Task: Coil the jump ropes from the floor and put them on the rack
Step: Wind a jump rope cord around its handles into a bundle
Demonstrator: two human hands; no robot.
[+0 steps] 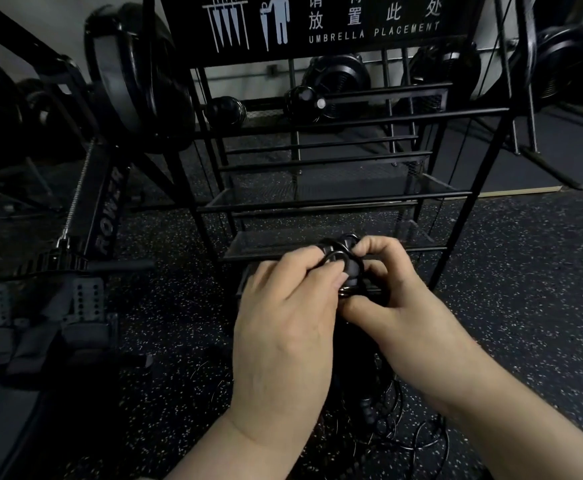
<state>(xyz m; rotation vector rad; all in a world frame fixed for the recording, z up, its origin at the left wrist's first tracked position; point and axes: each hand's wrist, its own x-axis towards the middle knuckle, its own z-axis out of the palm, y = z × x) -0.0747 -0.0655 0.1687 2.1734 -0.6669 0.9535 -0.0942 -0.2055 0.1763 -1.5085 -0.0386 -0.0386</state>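
A black jump rope bundle point(343, 261), with its handles and loops of cord, sits between both my hands in front of the black wire rack point(317, 199). My left hand point(283, 323) grips the bundle from the left, thumb across its front. My right hand point(394, 299) pinches it from the right, fingers curled over the top. Loose black jump ropes point(383, 420) lie tangled on the speckled floor below my wrists, partly hidden by my arms. Several coiled black bundles point(300, 103) rest on the rack's upper shelf.
A sign reading "UMBRELLA PLACEMENT" point(373, 31) tops the rack. A rowing machine point(106, 216) with foot plates stands at the left. Fan-wheel machines point(556, 60) line the back wall. Speckled rubber floor point(525, 271) stretches to the right.
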